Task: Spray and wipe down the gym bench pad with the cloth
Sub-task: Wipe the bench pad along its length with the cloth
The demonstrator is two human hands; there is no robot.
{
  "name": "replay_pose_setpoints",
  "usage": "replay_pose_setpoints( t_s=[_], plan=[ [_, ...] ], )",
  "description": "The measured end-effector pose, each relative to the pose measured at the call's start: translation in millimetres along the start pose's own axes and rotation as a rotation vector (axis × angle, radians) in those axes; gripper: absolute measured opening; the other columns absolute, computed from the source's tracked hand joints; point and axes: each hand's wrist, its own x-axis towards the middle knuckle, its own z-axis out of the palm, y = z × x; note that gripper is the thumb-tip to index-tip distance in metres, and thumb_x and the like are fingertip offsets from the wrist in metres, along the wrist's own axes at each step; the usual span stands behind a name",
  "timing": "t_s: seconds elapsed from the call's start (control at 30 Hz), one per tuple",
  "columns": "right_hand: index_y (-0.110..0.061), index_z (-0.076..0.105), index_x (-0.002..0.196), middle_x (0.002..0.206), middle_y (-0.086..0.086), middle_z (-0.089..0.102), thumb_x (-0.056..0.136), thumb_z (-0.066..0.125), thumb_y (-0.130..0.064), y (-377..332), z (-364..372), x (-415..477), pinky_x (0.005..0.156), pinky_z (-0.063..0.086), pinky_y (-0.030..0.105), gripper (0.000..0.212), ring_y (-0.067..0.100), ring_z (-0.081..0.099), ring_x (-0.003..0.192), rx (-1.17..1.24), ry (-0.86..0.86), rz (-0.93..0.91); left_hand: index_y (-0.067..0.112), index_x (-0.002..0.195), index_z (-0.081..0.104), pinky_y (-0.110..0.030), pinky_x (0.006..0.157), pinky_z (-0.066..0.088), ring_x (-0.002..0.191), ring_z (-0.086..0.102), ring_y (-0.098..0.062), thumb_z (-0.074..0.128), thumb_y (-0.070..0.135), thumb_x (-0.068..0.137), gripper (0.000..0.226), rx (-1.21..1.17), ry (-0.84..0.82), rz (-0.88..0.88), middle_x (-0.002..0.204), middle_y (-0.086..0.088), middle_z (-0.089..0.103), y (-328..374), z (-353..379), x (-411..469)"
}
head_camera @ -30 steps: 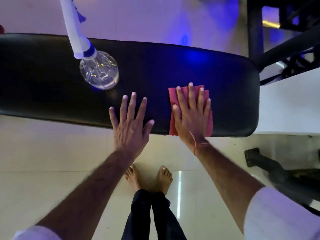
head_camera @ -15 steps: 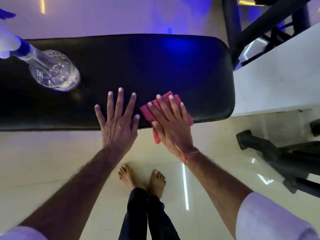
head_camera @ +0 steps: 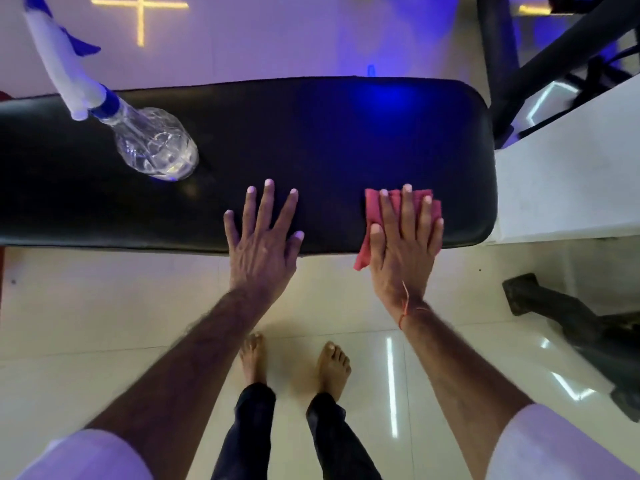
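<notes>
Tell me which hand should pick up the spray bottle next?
Probably the left. The left hand lies flat and free on the bench pad, nearer the spray bottle. The right hand is pressing the red cloth.

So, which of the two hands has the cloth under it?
The right hand: it presses the red cloth flat onto the bench pad. The left hand rests flat on bare pad.

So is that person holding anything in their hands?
Nothing is gripped. The right hand presses flat on the red cloth, and the left hand rests flat on the bench pad.
</notes>
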Motion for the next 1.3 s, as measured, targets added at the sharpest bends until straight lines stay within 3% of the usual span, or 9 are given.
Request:
replay_pose_setpoints(
  t_s=[0.07,0.23,0.43,0.6,0.77,0.93,1.03,1.13,1.3],
  plan=[
    [-0.029,0.026,0.166,0.176,0.006,0.017,0.111,0.024,-0.046,-33,3,-5,0.128,0.009,0.063,0.058,0.038,0.009,0.162,0.017,0.023,0.094,0.034,0.165,0.024,-0.063,0.126,0.011,0.163,0.005,-0.029,0.044,0.043,0.109,0.061,-0.002,0.003,0.022,0.176,-0.002,0.009,-4,0,-2],
    [-0.028,0.016,0.168,0.177,0.006,0.011,0.113,0.022,-0.047,-57,16,-17,0.130,0.010,0.060,0.058,0.035,0.005,0.163,-0.035,-0.077,-0.387,0.033,0.164,0.030,-0.059,0.125,0.017,0.162,0.010,-0.027,0.041,0.040,0.110,0.055,-0.003,0.023,0.090,0.175,-0.003,0.015,-17,-2,-2],
    [-0.031,0.020,0.167,0.177,0.003,0.009,0.110,0.020,-0.046,-82,13,-16,0.130,0.002,0.060,0.059,0.035,0.003,0.163,0.035,0.026,0.140,0.030,0.162,0.034,-0.059,0.124,0.022,0.160,0.020,-0.029,0.046,0.034,0.109,0.055,0.027,0.052,0.132,0.173,-0.006,0.023,-50,-12,-11],
    [-0.027,0.019,0.168,0.176,0.005,0.014,0.112,0.025,-0.045,-89,21,-26,0.131,0.006,0.056,0.059,0.033,0.007,0.163,-0.049,-0.082,-0.363,0.027,0.160,0.040,-0.061,0.123,0.022,0.158,0.025,-0.030,0.051,0.033,0.108,0.054,-0.002,0.065,0.144,0.170,-0.008,0.029,-71,-22,-13],
    [-0.027,0.025,0.166,0.176,0.006,0.017,0.111,0.024,-0.043,-125,21,-24,0.129,0.009,0.062,0.058,0.037,0.008,0.163,0.032,0.083,0.273,0.026,0.160,0.040,-0.058,0.123,0.023,0.157,0.026,-0.029,0.050,0.033,0.108,0.054,0.008,0.055,0.197,0.170,-0.007,0.030,-101,-29,-10],
    [-0.028,0.020,0.167,0.177,0.004,0.014,0.112,0.022,-0.046,-161,35,-44,0.131,0.007,0.058,0.058,0.032,0.006,0.164,0.013,-0.073,-0.223,0.026,0.160,0.040,-0.059,0.122,0.024,0.157,0.027,-0.030,0.053,0.033,0.106,0.056,0.007,0.045,0.205,0.170,-0.007,0.030,-117,-40,-6],
    [-0.029,0.018,0.168,0.177,0.003,0.011,0.112,0.021,-0.044,-137,29,-33,0.129,0.010,0.060,0.058,0.031,0.004,0.164,0.003,-0.006,0.020,0.025,0.160,0.040,-0.057,0.122,0.024,0.156,0.029,-0.031,0.055,0.036,0.105,0.058,0.022,0.043,0.194,0.169,-0.007,0.031,-132,-47,-4],
    [-0.029,0.020,0.167,0.176,0.006,0.013,0.110,0.021,-0.044,-177,34,-32,0.128,0.007,0.063,0.059,0.037,0.005,0.163,0.044,0.058,0.250,0.024,0.160,0.041,-0.055,0.121,0.026,0.154,0.032,-0.031,0.055,0.035,0.104,0.058,0.016,0.053,0.208,0.168,-0.008,0.033,-145,-49,-1],
    [-0.031,0.018,0.168,0.177,0.004,0.012,0.112,0.016,-0.050,-185,38,-44,0.130,0.009,0.059,0.059,0.033,0.005,0.164,-0.035,-0.094,-0.278,0.019,0.159,0.040,-0.056,0.122,0.024,0.154,0.031,-0.031,0.058,0.033,0.104,0.060,-0.013,0.062,0.158,0.167,-0.009,0.035,-155,-51,-7]
  ],
)
